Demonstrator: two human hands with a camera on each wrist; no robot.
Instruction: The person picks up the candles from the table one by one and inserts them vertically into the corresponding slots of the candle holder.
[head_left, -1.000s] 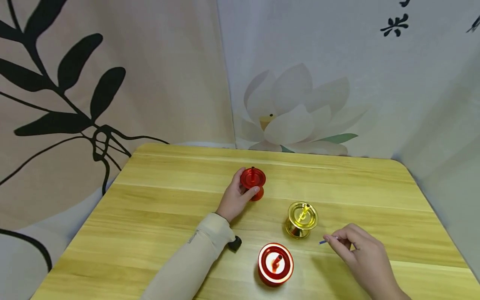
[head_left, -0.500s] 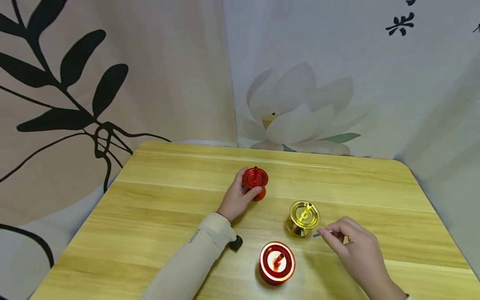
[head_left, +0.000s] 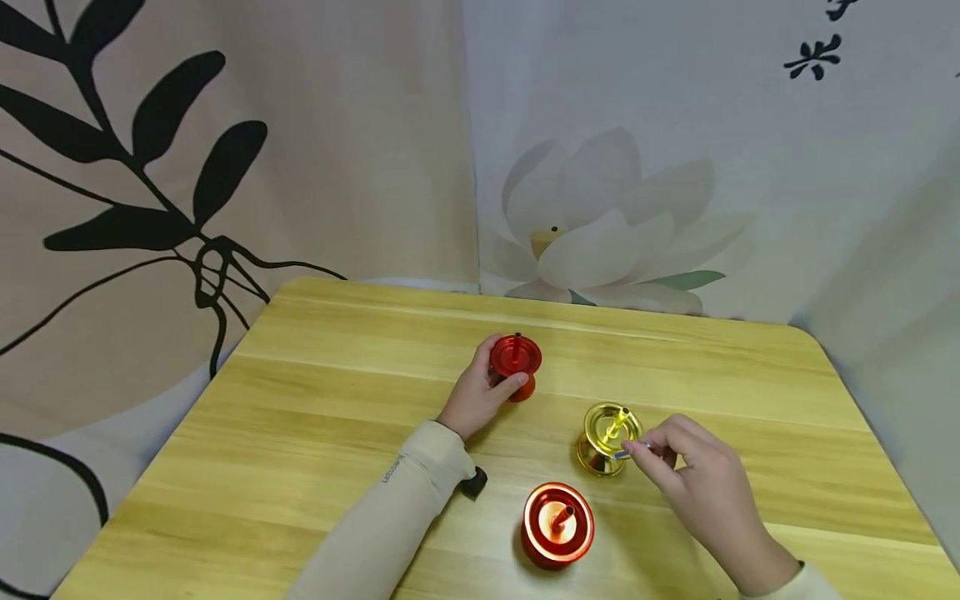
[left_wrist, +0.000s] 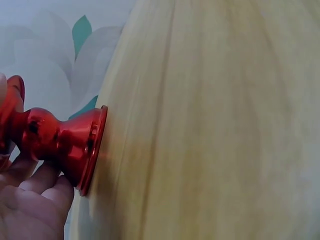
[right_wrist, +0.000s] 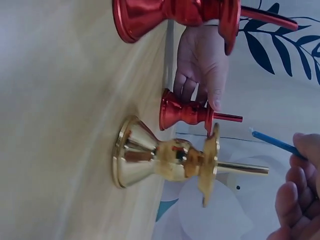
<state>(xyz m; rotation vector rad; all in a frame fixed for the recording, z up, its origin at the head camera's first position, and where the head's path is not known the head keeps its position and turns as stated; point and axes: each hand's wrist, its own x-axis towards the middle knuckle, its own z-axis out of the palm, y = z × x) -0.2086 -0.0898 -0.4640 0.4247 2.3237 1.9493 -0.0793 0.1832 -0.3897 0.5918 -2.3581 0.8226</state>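
Note:
My left hand grips a red metal candle holder by its stem, thumb and fingers round it below the dish. Its flared foot is down on the table in the left wrist view. Between thumb and fingertips, my right hand pinches a thin blue stick with a pale tip. In the head view the stick overlaps the dish edge of a gold candle holder. From the right wrist, its tip shows beside and apart from the upright tube of the gold holder, which stands upright.
A second red candle holder stands upright nearest the front, between my forearms. The wooden table has its back edge against a curtain printed with leaves and a pale lotus. A black tab hangs by my left cuff.
My right hand has moved left and slightly away from me, bringing the blue stick from beside the gold candle holder to its dish edge. My left hand keeps its grip on the red holder.

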